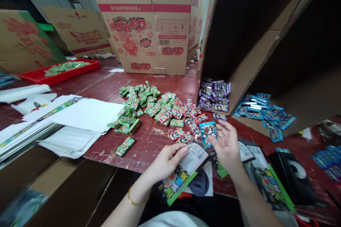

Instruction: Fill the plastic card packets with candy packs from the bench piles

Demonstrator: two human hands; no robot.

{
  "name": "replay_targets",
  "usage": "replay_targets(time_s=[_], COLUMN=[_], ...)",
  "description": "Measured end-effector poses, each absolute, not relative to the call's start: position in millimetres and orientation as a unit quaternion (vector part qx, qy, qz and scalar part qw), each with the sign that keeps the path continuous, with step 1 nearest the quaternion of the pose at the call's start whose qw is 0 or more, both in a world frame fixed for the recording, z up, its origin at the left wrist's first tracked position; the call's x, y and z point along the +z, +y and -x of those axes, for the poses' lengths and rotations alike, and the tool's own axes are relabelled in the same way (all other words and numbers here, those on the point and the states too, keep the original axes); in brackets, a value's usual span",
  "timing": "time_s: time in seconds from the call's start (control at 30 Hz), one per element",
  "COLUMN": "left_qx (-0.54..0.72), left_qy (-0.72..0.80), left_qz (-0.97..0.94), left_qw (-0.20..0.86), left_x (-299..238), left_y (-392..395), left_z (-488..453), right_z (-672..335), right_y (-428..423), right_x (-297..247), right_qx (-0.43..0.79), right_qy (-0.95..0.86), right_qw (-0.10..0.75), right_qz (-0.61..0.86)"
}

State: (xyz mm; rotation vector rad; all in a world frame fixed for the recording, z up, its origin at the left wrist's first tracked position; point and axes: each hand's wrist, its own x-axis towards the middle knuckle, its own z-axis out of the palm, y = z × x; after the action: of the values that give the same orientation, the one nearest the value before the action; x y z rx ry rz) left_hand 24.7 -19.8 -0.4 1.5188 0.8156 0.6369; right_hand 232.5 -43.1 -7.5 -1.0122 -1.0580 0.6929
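Observation:
My left hand [167, 161] is closed on the upper edge of a black and green printed pouch [181, 181], thumb on top of its white label. Between the thumb and fingers of my right hand [227, 145] is a small blue packet [207, 131], held just above the pouch's top edge. Behind it lie loose red packets [183, 133] and a heap of green packets [144, 101]. One green packet [125, 146] rests apart near the table edge. More printed pouches [269, 181] lie to the right of my right forearm.
Purple packets [214, 94] and blue packets [266, 111] spill from open cartons [255, 53] on the right. A black tape dispenser [290, 173] stands at the right. White sheets [85, 113] and a red tray [61, 78] lie left. A large printed carton [149, 49] stands behind.

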Motion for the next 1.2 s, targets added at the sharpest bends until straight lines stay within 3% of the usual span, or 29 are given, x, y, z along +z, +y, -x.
replay_targets(time_s=[0.13,0.4,0.8,1.03,1.2], left_qx=[0.278,0.212,0.179,0.215,0.235], left_qy=[0.370,0.332,0.311,0.320,0.331], left_qz=[-0.672,-0.728,-0.827,-0.802,-0.743], left_qw=[0.579,0.561,0.433,0.456,0.532], left_x=[-2.2,10.1,13.3,19.9,6.4], left_y=[-18.4,-11.1,-11.0,-6.7,-2.1], left_z=[-22.7,-25.4,-34.7,-32.1,-27.4], right_z=[-242.6,-240.7,-249.2,-239.4,-223.0], right_y=[-54.8,-58.7,-68.6,-69.4,-66.9], right_x=[-16.9,-9.6,-13.1,-21.6,-32.0], right_qx=[0.340,0.284,0.348,0.226,0.267], right_qy=[-0.495,-0.488,-0.556,-0.570,-0.594], right_qw=[0.631,0.661,0.488,0.553,0.522], right_qz=[0.492,0.495,0.577,0.564,0.551])
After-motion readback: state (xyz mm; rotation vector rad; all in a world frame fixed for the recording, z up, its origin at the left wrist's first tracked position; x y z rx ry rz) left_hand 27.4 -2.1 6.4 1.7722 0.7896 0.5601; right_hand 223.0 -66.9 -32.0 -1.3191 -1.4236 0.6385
